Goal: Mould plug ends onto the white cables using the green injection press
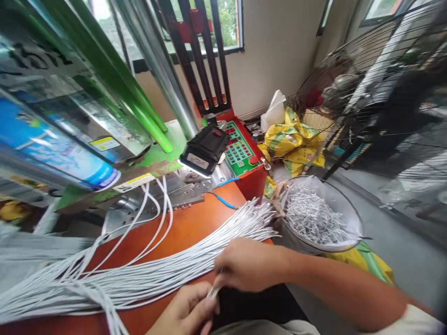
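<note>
A thick bundle of thin white cords [157, 270] lies across the orange table [188, 223], its cut ends fanned out toward the right edge. My right hand [244, 265] rests on the bundle near its middle, fingers curled and pinching a cord. My left hand [185, 309] sits just below at the table's near edge, fingers closed on the same thin white cord end [213, 292]. A few loose cords loop up toward the machine.
A green machine [104, 93] with a metal plate [153, 200] and a black unit [204, 149] stands behind the table. A red keypad box [240, 149] sits at its right. A bin of white cord scraps [317, 218], yellow sacks [293, 142] and a wire fan guard [366, 83] stand to the right.
</note>
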Motion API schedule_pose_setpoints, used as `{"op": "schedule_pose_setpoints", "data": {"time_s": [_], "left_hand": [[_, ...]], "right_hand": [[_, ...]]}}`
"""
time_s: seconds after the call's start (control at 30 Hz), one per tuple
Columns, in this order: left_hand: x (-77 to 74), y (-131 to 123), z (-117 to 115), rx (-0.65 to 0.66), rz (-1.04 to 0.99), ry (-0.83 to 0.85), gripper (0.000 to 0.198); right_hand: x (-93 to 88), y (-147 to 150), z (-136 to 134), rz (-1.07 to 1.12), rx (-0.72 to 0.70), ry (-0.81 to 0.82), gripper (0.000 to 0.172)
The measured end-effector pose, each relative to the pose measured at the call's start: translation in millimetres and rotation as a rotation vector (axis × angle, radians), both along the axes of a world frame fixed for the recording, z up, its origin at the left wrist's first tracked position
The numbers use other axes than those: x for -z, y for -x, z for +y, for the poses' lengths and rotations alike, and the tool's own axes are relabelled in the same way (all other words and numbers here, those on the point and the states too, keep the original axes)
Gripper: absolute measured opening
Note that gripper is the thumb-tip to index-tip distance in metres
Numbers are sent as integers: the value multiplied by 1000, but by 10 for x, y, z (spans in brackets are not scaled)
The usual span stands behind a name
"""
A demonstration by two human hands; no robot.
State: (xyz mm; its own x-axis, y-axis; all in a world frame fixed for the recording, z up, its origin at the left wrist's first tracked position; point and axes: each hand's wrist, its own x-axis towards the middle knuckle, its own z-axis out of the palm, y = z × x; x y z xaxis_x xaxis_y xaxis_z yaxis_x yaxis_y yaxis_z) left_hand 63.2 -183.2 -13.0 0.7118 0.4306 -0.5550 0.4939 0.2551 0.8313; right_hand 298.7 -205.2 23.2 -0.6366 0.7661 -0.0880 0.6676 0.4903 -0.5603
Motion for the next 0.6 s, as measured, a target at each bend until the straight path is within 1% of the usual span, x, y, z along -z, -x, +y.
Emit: {"op": "schedule_pose_setpoints", "data": {"time_s": [0.03,0.1,0.13,0.2,0.23,0.3,0.33,0.37,0.43,0.47,0.5,0.53,0.6], "left_hand": [[-2,-72,20,-42,3,112,51],[-45,-171,115,-101,-42,226,51],[-80,-211,181,-125,-74,254,50],[-156,-290,339,-187,-140,250,50],[-193,-329,431,-218,-178,224,50],[-257,-389,643,-281,-220,153,51],[-277,-401,759,-319,-235,125,50],[-287,-397,878,-362,-250,110,48],[-260,-344,1101,-441,-283,117,44],[-222,-304,1193,-470,-300,119,44],[-172,-261,1264,-497,-311,108,45],[-112,-222,1314,-518,-312,89,46],[9,-170,1353,-553,-291,25,48]], "right_hand": [[20,-21,44,38,112,2,17],[27,-60,178,139,272,28,20],[19,-64,265,193,331,28,20],[-5,-26,464,308,449,-1,21],[-11,13,568,358,471,-12,24],[22,103,779,432,439,-9,35],[70,146,884,455,419,-13,39],[141,183,987,460,431,-60,41],[331,244,1170,425,533,-248,38],[432,271,1240,378,574,-346,34],[525,296,1292,305,586,-419,33],[601,319,1322,216,574,-452,33],[686,346,1329,49,527,-435,29]]}}
